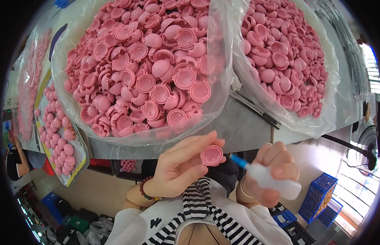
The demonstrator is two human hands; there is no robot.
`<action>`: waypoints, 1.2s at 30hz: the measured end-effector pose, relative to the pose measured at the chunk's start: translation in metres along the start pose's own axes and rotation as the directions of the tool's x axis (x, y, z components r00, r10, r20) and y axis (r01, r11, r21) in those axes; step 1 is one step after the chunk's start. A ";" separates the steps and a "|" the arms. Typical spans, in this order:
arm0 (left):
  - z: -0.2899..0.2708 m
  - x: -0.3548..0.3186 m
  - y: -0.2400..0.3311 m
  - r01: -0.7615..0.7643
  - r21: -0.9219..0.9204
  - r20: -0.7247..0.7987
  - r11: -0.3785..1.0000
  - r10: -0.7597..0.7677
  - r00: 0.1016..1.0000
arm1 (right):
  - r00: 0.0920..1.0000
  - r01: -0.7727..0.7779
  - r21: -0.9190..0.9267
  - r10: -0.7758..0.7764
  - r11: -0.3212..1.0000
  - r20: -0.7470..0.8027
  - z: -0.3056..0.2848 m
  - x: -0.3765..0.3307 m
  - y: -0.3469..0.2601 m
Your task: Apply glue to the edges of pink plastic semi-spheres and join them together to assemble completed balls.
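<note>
My left hand pinches a pink plastic half-shell by its rim, hollow side facing me, just below the table edge. My right hand grips a small white squeeze bottle whose blue nozzle points at the shell, almost touching its right side. A beaded bracelet sits on my left wrist and a thin bangle on my right.
Two clear bags heaped with pink half-shells lie on the grey table: a big one ahead, another at right. A tray of pink balls hangs off the left. Blue crates and a fan stand on the floor at right.
</note>
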State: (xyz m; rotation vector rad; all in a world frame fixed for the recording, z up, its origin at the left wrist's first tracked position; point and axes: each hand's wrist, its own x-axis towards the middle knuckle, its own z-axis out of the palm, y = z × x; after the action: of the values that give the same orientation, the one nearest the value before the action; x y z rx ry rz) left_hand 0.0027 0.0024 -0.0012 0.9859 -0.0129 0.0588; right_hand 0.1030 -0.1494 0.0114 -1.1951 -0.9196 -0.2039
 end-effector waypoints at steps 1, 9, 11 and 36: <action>0.001 -0.002 -0.001 -0.006 -0.069 -0.028 0.998 0.004 1.000 | 0.999 0.010 -0.036 -0.009 0.999 0.033 0.000 0.001 -0.004; 0.002 -0.004 -0.005 -0.033 -0.062 -0.123 0.998 0.025 0.992 | 0.980 0.122 -0.205 -0.085 0.971 0.182 0.010 0.004 -0.014; 0.003 -0.003 -0.004 -0.039 -0.061 -0.105 0.997 0.032 0.994 | 0.979 0.114 -0.227 -0.070 0.967 0.191 0.009 0.004 -0.015; -0.003 -0.005 -0.005 -0.149 -0.014 -0.052 0.989 0.148 0.988 | 0.997 0.081 -0.290 -0.080 0.954 0.016 0.017 0.000 -0.008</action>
State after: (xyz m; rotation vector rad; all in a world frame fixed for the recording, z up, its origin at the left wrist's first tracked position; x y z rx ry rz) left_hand -0.0018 0.0017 -0.0071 0.9644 -0.0396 0.2202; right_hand 0.0896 -0.1381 0.0177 -1.4301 -0.9653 -0.4137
